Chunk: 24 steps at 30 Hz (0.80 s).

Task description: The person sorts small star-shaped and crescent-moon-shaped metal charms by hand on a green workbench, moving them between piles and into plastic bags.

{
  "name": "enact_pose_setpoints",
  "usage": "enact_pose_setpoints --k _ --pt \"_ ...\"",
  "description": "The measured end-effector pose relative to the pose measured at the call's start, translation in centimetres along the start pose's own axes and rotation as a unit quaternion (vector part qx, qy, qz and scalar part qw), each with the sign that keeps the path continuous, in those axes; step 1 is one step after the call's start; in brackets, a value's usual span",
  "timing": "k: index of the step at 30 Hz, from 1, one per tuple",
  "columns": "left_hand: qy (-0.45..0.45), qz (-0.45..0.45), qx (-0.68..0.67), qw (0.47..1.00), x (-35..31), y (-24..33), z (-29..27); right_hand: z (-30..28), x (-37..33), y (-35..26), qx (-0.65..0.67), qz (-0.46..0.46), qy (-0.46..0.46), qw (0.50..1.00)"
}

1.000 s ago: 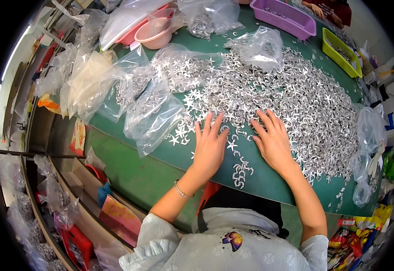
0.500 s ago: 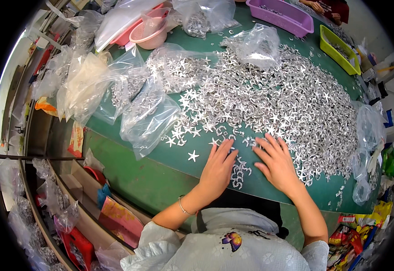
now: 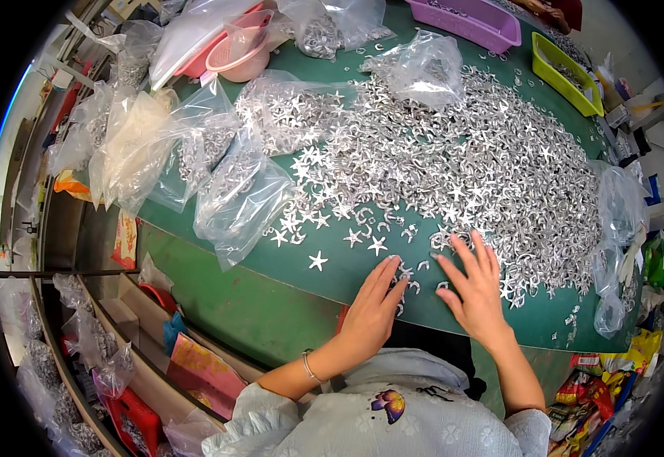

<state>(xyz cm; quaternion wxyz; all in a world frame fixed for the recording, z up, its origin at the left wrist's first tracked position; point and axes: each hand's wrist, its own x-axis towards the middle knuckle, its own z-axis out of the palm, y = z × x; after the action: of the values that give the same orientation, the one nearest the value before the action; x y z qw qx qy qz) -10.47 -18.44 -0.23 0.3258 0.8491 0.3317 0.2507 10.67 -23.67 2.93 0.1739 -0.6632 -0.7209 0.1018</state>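
A wide pile of small silvery metal pieces (image 3: pixel 454 160), star-shaped and crescent-shaped, covers much of the green table (image 3: pixel 271 278). My left hand (image 3: pixel 370 316) lies low at the near edge, fingers stretched out over a few crescent pieces (image 3: pixel 414 287) and partly hiding them. To its right, my right hand (image 3: pixel 474 293) is spread, its fingertips at the near fringe of the pile. No piece shows gripped in either hand. Just beyond my left fingertips is a star piece (image 3: pixel 377 244), and another lone star (image 3: pixel 317 261) lies farther left.
Clear plastic bags (image 3: pixel 244 198) of pieces lie left of the pile; another bag (image 3: pixel 423 72) rests on its far side. Behind are a pink basket (image 3: pixel 238 61), a purple tray (image 3: pixel 465 30) and a lime-green tray (image 3: pixel 566 76). Another person's hands (image 3: pixel 549 11) show at the far right.
My left hand has drawn back toward me, uncovering star pieces beyond it. My right hand has shifted slightly nearer, and the crescents between the hands have been moved about.
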Motion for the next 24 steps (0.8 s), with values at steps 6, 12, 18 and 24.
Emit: enact_pose_setpoints --k 6,12,18,24 --pt "-0.007 0.0 -0.004 1.0 -0.1 0.2 -0.1 0.5 -1.9 -0.3 0.014 0.026 -0.009 1.0" --pt "0.013 0.008 -0.064 0.998 0.5 0.1 0.2 2.3 -0.2 -1.0 -0.001 0.035 0.006 0.999" --pt "0.102 -0.02 0.019 0.994 1.8 -1.6 -1.4 0.9 -0.8 -1.5 0.034 0.017 -0.019 0.999" --pt "0.062 -0.01 0.055 0.997 1.8 -2.1 -1.1 1.1 -1.7 -1.9 0.04 0.003 -0.076 0.996"
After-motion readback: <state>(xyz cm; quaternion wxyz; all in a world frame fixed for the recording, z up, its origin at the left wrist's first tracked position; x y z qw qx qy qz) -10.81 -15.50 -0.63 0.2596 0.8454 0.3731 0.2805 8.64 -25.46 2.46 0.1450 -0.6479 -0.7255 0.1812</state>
